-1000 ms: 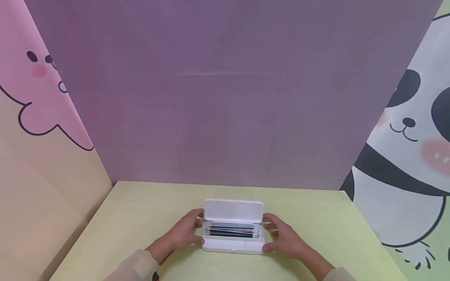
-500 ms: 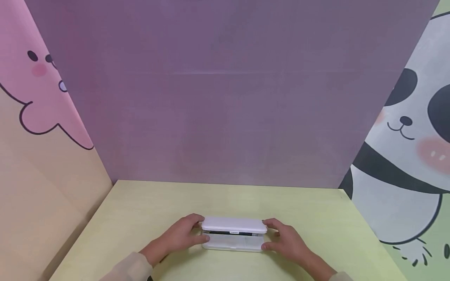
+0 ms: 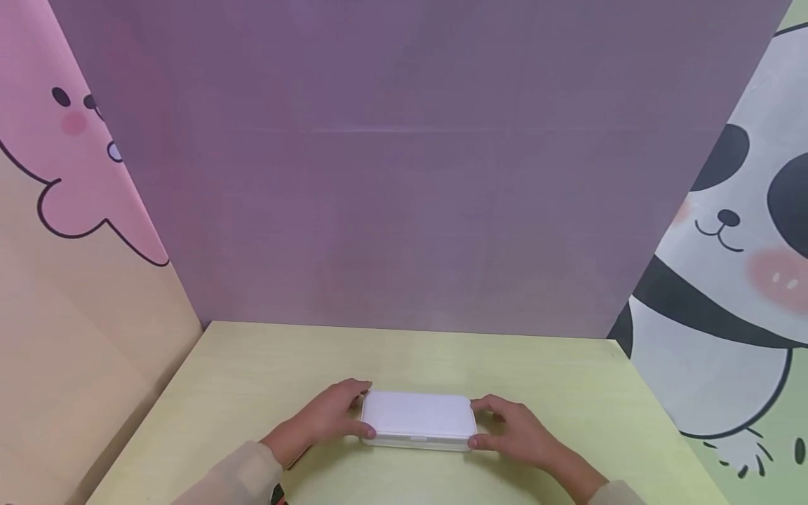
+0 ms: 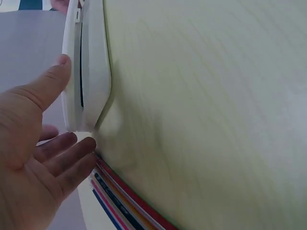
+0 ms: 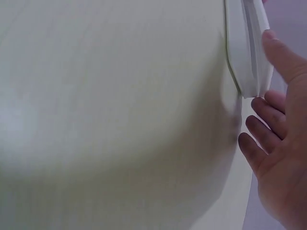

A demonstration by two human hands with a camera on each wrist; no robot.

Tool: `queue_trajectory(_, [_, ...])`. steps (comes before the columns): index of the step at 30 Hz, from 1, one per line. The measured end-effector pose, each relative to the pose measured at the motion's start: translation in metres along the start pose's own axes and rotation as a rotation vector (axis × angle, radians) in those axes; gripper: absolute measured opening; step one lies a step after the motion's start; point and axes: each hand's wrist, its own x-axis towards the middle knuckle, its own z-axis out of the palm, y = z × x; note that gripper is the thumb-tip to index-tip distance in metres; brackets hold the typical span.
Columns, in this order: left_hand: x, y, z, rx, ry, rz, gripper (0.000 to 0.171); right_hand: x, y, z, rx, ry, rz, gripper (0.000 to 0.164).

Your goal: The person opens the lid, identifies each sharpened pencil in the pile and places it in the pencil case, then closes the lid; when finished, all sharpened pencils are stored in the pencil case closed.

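Note:
A white plastic pencil case (image 3: 419, 414) lies on the pale wooden table, its lid down over the base. My left hand (image 3: 331, 415) holds its left end, thumb at the front corner and index finger at the back. At the opposite end my right hand (image 3: 514, 431) holds it the same way. In the left wrist view a thin dark gap shows between lid and base, and the left thumb (image 4: 60, 69) rests on the lid's edge. The right wrist view has the right thumb (image 5: 278, 50) on the lid too. The pencils inside are hidden.
Several slim coloured pencils (image 4: 122, 203) lie on the table under my left wrist. A purple panel (image 3: 410, 175) rises behind the table (image 3: 536, 365). Cartoon-printed walls stand on the left and on the right, the latter with a panda (image 3: 726, 294).
The pencil case's lid has swung from upright, through half-lowered, down onto the base, covering the pencils. Both hands have stayed at the case's ends, thumbs at the front.

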Motion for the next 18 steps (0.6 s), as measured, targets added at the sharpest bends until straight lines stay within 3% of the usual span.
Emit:
queue_trajectory(3, [0.0047,0.0046,0.0003,0.043,-0.024,-0.001,0.093,0.0035,-0.0008,-0.0011,0.010,-0.017,0.009,0.063])
queue_trajectory(9, [0.0075,0.0099,0.0025,0.154,-0.075,0.031,0.084,0.0070,-0.0044,0.0016,-0.007,-0.063,0.053,0.085])
queue_trajectory(18, [0.0054,0.0083,0.0093,0.156,-0.066,0.001,0.093,0.0069,-0.0064,0.0021,-0.047,-0.089,0.076,0.089])
